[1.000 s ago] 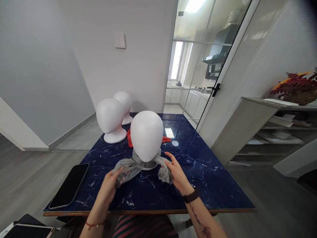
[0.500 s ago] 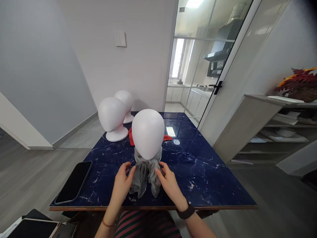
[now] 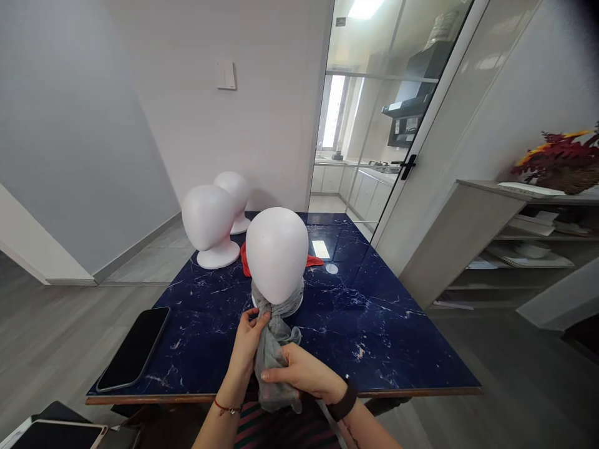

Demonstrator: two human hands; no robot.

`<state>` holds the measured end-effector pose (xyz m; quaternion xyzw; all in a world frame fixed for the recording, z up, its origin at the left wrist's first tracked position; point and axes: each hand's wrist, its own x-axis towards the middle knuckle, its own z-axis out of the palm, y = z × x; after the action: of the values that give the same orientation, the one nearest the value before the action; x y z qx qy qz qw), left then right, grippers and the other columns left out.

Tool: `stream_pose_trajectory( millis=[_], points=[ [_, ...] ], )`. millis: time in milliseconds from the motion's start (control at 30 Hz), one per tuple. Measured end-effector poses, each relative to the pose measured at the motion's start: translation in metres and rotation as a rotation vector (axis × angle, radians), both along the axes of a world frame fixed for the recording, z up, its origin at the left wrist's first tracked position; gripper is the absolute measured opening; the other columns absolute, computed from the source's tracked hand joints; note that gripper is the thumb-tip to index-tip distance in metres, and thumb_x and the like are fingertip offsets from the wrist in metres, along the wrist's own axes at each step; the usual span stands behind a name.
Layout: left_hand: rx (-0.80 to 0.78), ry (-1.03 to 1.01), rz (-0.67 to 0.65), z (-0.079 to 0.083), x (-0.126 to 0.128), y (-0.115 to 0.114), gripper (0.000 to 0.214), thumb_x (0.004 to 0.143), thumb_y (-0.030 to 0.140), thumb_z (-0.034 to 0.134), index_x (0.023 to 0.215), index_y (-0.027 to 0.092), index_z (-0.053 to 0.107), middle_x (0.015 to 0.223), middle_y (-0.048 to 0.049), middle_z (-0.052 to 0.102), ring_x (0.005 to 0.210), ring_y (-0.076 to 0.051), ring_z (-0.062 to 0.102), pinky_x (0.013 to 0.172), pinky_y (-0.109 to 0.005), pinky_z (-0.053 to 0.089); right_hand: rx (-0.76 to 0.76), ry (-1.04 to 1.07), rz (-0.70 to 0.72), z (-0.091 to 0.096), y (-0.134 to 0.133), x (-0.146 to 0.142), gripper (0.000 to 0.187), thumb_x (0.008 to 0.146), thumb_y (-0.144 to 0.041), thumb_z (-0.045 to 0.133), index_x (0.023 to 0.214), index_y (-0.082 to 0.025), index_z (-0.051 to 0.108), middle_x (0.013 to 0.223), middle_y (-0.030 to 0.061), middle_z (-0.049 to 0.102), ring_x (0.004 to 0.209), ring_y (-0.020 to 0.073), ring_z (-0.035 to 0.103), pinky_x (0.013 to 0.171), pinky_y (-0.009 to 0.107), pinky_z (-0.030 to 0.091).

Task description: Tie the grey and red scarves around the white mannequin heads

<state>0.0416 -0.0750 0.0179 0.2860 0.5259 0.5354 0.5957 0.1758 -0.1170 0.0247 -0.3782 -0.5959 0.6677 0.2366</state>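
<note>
A white foam mannequin head stands near the middle of the dark blue marbled table. Around its neck goes a thin grey scarf, knotted or crossed under the chin, its ends hanging toward me. My left hand pinches the scarf just below the neck, on the left side. Lower down, my right hand is closed on the hanging part, thumb on top. Behind the head, a red cloth shows on both sides; most of it is hidden.
Two more white mannequin heads stand at the back left. A black phone or tablet lies at the table's left front. Another dark device is below the left edge. A shelf unit stands right, beside a glass door.
My hands, loosely beside the scarf before, now grip it. The right hand has moved down and left, drawing the ends together toward me and over the table's front edge.
</note>
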Motion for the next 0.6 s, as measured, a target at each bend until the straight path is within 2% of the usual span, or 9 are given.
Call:
stream_pose_trajectory(
  millis=[67,167,267,333,467,533,600],
  points=[
    [-0.056,-0.033,-0.087,0.002,-0.003,-0.002,0.042,0.064,0.038,0.075,0.093,0.015,0.055,0.074,-0.0057,0.067,0.062,-0.017,0.063,0.061,-0.028,0.049,-0.033,-0.014,0.061,0.010,-0.008,0.009,0.022,0.075,-0.037,0.061,0.075,-0.016,0.059,0.060,-0.0033,0.055,0.043,0.0065,0.043,0.043,0.018,0.032],
    [-0.006,0.031,-0.243,0.006,-0.007,-0.007,0.038,0.065,0.039,0.073,0.089,0.012,0.060,0.076,-0.0072,0.068,0.070,-0.019,0.064,0.067,-0.028,0.048,0.046,-0.105,0.153,0.022,-0.020,0.024,0.021,0.077,-0.036,0.060,0.072,-0.016,0.059,0.056,-0.0030,0.057,0.045,0.0076,0.048,0.043,0.016,0.033],
    [0.088,0.180,-0.171,0.008,-0.012,-0.012,0.044,0.058,0.032,0.077,0.096,0.014,0.061,0.069,-0.0027,0.066,0.070,-0.020,0.063,0.066,-0.027,0.047,0.127,-0.172,0.229,0.024,-0.025,0.037,0.023,0.078,-0.038,0.060,0.070,-0.017,0.060,0.053,-0.0024,0.057,0.048,0.0093,0.054,0.044,0.015,0.032],
    [0.125,0.250,-0.106,0.011,-0.014,-0.017,0.049,0.058,0.029,0.077,0.102,0.017,0.059,0.063,0.0006,0.063,0.065,-0.019,0.062,0.062,-0.026,0.045,0.161,-0.201,0.149,0.019,-0.024,0.042,0.025,0.080,-0.040,0.057,0.073,-0.016,0.063,0.060,-0.0004,0.062,0.050,0.0103,0.059,0.045,0.015,0.034],
    [0.182,0.447,-0.120,0.018,-0.021,-0.033,0.046,0.062,0.031,0.075,0.104,0.021,0.061,0.053,0.0041,0.056,0.051,-0.017,0.055,0.052,-0.023,0.038,0.167,-0.204,-0.021,0.007,-0.016,0.041,0.033,0.084,-0.043,0.050,0.076,-0.016,0.067,0.071,0.0036,0.067,0.046,0.0110,0.059,0.044,0.018,0.036],
    [0.194,0.604,-0.142,0.020,-0.026,-0.039,0.034,0.065,0.035,0.072,0.096,0.022,0.065,0.051,0.0035,0.054,0.047,-0.016,0.051,0.049,-0.023,0.034,0.249,-0.176,-0.219,0.002,-0.012,0.034,0.028,0.083,-0.042,0.053,0.084,-0.017,0.067,0.080,0.0042,0.068,0.050,0.0114,0.059,0.049,0.021,0.040],
    [0.220,0.717,-0.114,0.020,-0.030,-0.041,0.023,0.067,0.038,0.070,0.084,0.023,0.068,0.060,-0.0006,0.060,0.055,-0.017,0.055,0.052,-0.023,0.036,0.337,-0.144,-0.469,-0.002,-0.009,0.023,0.029,0.080,-0.038,0.059,0.102,-0.020,0.064,0.097,0.0058,0.067,0.061,0.0125,0.060,0.060,0.024,0.045]
  ],
)
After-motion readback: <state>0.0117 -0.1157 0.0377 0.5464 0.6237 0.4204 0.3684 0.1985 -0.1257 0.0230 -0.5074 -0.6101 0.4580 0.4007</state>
